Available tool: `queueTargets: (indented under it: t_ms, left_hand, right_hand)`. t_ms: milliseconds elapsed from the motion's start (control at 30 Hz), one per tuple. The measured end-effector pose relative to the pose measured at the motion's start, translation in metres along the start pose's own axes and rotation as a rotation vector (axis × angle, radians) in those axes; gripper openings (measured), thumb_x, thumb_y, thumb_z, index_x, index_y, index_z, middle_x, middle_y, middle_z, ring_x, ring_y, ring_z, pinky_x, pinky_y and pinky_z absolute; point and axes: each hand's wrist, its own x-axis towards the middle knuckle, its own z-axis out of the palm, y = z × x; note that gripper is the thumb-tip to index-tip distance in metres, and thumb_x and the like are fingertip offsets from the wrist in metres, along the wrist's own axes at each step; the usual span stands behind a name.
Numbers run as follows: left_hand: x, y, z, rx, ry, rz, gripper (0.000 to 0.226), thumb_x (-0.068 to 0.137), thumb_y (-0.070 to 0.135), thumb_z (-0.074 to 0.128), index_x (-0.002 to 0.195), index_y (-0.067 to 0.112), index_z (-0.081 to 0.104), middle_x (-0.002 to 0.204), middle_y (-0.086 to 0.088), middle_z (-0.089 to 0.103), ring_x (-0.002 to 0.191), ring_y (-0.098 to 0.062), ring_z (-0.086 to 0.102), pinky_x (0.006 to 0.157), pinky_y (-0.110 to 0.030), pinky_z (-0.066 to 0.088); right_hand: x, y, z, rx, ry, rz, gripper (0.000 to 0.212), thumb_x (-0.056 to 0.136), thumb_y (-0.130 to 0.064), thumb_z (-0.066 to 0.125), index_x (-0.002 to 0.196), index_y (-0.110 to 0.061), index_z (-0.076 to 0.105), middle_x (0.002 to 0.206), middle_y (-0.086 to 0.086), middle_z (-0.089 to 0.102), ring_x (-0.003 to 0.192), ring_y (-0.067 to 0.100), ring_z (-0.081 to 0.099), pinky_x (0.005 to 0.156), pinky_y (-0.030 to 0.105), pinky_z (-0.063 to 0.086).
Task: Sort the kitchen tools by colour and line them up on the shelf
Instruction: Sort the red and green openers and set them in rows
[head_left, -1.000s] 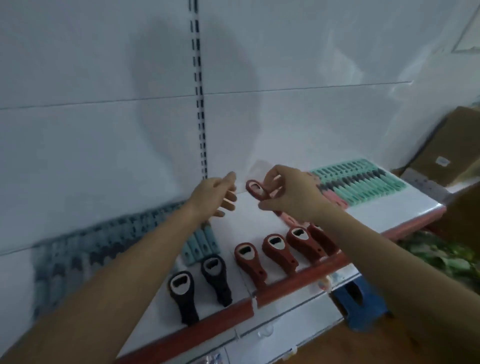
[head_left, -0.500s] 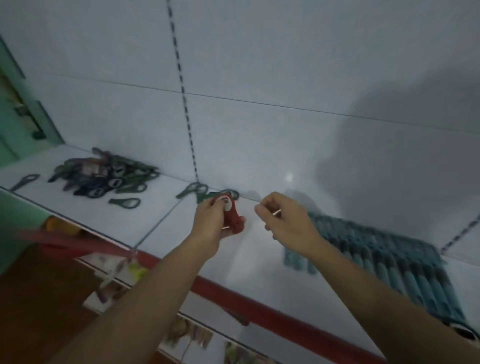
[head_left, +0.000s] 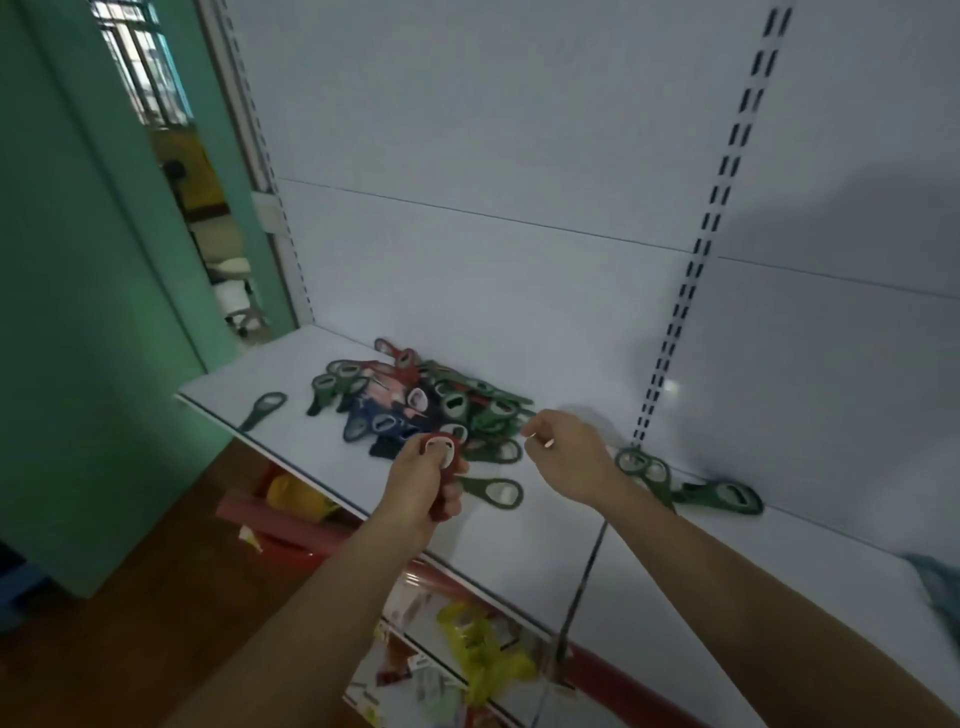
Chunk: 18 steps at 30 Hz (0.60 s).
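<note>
Mixed opener pile (head_left: 415, 402) on shelf (head_left: 524, 535); left hand (head_left: 423, 480) fingers clamped on red bottle opener (head_left: 445, 457); right hand (head_left: 566, 454) fingers pinched together.

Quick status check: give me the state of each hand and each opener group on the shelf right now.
left hand: closed around a red opener
right hand: fingers pinched, nothing visibly held
mixed pile: unsorted, heaped
green opener: lying flat, alone
green openers by the upright: loose, not lined up

Bare shelf (head_left: 649, 561) right of opener pile (head_left: 415, 405) (tangled)
</note>
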Motion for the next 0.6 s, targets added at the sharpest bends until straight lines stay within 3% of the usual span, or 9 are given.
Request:
queueTargets:
  t_ms: [133, 300, 467, 600]
  left_hand:
    - [0.033, 0.015, -0.029, -0.113, -0.083, -0.029, 0.018, 0.106, 0.016, 0.045, 0.111, 0.015, 0.062, 0.082, -0.015, 0.065, 0.047, -0.018, 0.044, 0.043, -0.023, 0.031]
    - [0.069, 0.020, -0.048, -0.192, -0.188, -0.092, 0.028, 0.104, 0.024, 0.045, 0.124, 0.023, 0.064, 0.076, -0.007, 0.057, 0.053, -0.017, 0.043, 0.046, -0.022, 0.029]
    - [0.111, 0.047, -0.071, -0.222, -0.194, -0.095, 0.018, 0.102, 0.033, 0.047, 0.100, 0.021, 0.061, 0.072, -0.002, 0.050, 0.052, -0.013, 0.035, 0.045, -0.022, 0.023]
    - [0.152, 0.079, -0.092, -0.316, -0.150, -0.107, 0.037, 0.100, 0.034, 0.047, 0.072, 0.020, 0.066, 0.070, -0.003, 0.050, 0.050, -0.014, 0.035, 0.039, -0.021, 0.024]
  right_hand:
    - [0.069, -0.028, 0.036, -0.172, 0.003, -0.115, 0.028, 0.101, -0.010, 0.050, 0.118, -0.011, 0.072, 0.114, 0.009, 0.073, 0.101, 0.027, 0.068, 0.090, 0.032, 0.052]
    - [0.128, -0.034, 0.053, -0.428, 0.038, -0.237, 0.024, 0.098, -0.019, 0.048, 0.106, -0.020, 0.070, 0.102, 0.002, 0.071, 0.094, 0.025, 0.065, 0.086, 0.036, 0.053]
    - [0.170, -0.063, 0.077, -0.397, 0.115, -0.325, 0.023, 0.101, -0.025, 0.049, 0.099, -0.015, 0.069, 0.093, 0.003, 0.070, 0.082, 0.021, 0.063, 0.082, 0.041, 0.055]
    - [0.210, -0.098, 0.109, -0.417, 0.069, -0.293, 0.023, 0.101, -0.034, 0.052, 0.101, -0.012, 0.061, 0.095, 0.004, 0.066, 0.083, 0.025, 0.065, 0.071, 0.036, 0.053]
